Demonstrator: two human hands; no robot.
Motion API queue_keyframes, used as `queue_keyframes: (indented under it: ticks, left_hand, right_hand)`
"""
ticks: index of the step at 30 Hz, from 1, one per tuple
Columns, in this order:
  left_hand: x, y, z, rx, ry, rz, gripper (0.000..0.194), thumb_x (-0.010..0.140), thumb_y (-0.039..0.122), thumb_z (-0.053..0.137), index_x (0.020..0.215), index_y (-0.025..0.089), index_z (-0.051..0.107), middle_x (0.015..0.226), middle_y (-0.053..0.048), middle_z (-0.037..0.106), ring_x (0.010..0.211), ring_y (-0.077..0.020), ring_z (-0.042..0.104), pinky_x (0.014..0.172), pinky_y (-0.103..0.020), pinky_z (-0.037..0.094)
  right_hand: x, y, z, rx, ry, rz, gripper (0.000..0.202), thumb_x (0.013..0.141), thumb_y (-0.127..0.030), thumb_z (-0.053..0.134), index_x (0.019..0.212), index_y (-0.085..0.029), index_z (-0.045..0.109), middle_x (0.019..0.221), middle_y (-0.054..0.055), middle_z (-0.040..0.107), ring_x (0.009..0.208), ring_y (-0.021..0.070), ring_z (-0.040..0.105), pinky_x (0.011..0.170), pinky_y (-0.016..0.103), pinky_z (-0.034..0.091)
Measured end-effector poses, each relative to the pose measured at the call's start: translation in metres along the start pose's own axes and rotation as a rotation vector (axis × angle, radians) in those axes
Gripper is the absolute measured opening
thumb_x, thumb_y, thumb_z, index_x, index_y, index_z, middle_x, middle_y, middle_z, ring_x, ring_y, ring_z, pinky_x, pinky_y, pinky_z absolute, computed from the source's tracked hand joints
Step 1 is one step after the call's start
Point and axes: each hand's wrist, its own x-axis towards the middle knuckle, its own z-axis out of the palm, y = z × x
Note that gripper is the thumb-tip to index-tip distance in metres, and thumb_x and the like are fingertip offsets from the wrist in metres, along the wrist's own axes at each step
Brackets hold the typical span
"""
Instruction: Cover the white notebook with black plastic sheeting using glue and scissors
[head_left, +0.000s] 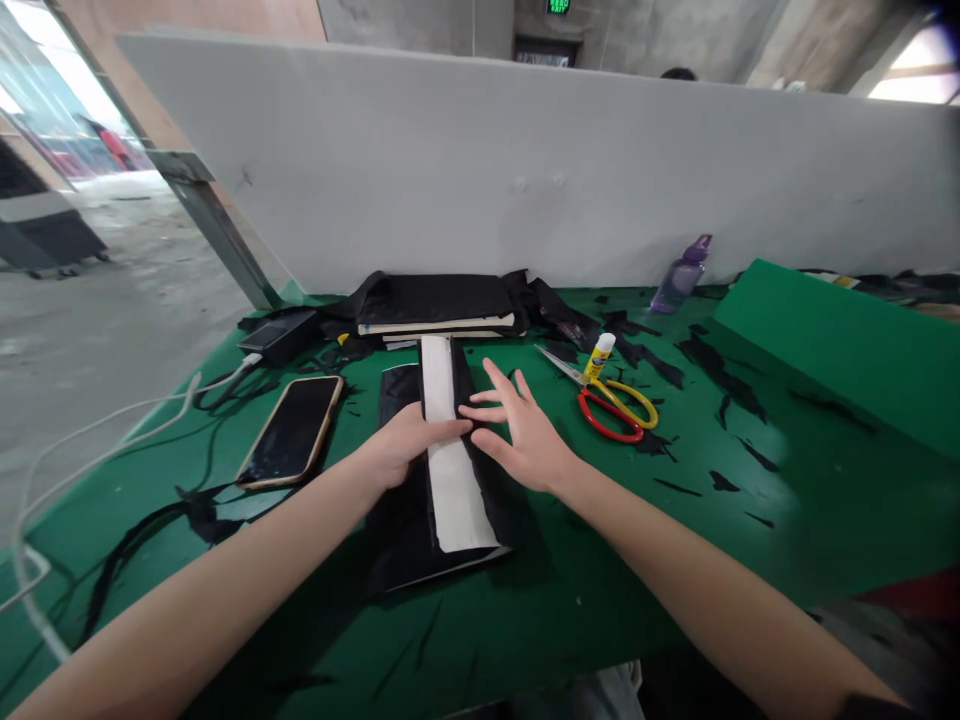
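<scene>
A black-covered panel [401, 550] lies on the green table in front of me, with a long white strip [461, 505] running lengthwise along it between black edges. My left hand [405, 445] grips the strip piece from its left side. The thumb lies across the white face and the other fingers are hidden behind it. At the black right edge, my right hand [529, 435] has its fingers spread, the fingertips at or close to the edge. Scissors [613, 402] with one red and one yellow handle lie to the right, beside a yellow glue stick [598, 358].
A stack of black-covered pieces [442, 297] sits against the white partition [420, 150]. On the left are a phone [292, 432], a black adapter [279, 335] and a white cable. A purple bottle [681, 275], a green board [840, 350] and black scraps [720, 370] lie rightward.
</scene>
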Motion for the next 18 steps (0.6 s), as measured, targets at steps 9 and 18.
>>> queue_keyframes:
  ticks: [9,18]
  left_hand:
    - [-0.004,0.005,0.003,0.011,0.068,-0.002,0.034,0.062,0.023,0.074,0.093,0.014,0.063,0.077,-0.005,0.070,0.066,-0.0201,0.065,0.063,-0.033,0.053]
    - [-0.011,0.010,0.001,-0.016,0.097,-0.049,0.033,0.061,0.021,0.075,0.091,0.014,0.065,0.082,-0.009,0.071,0.072,-0.0245,0.067,0.066,-0.038,0.055]
  right_hand:
    - [-0.006,0.011,0.008,0.056,0.048,-0.131,0.065,0.088,-0.051,0.041,0.141,-0.020,0.019,0.120,0.005,0.062,0.127,0.0196,0.042,0.112,0.049,-0.011]
    - [-0.003,0.030,0.004,0.412,0.263,0.109,0.047,0.092,-0.048,0.032,0.133,-0.023,0.029,0.125,0.008,0.058,0.122,0.0198,0.047,0.104,0.044,0.031]
